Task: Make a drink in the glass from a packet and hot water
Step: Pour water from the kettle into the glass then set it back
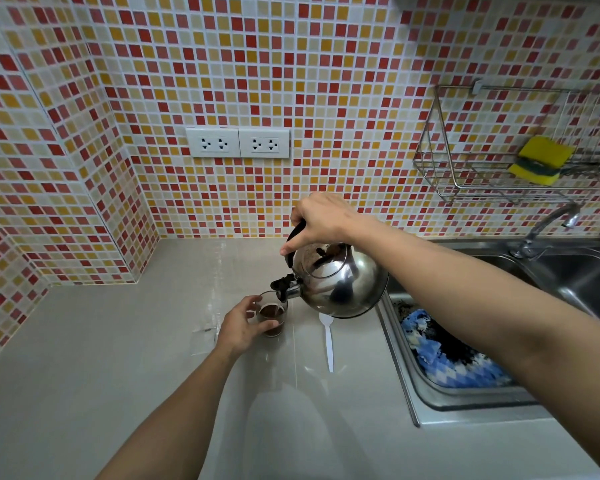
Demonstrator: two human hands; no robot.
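Pouring step: right hand (pixel 321 220) is clamped on the kettle (pixel 336 282) handle, spout tipped over the glass (pixel 271 317), which the left hand (pixel 241 325) grips on the counter (pixel 118 341). Next it probably needs stirring with the white spoon (pixel 328 341) lying just beside. Sink (pixel 465 393) edge sits close on the right, plenty of bare counter left.

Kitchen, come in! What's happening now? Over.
Right hand tilting kettle. Left hand gripping glass, brown inside. Spoon alongside, clear.

No readable text, label, brand or number anywhere
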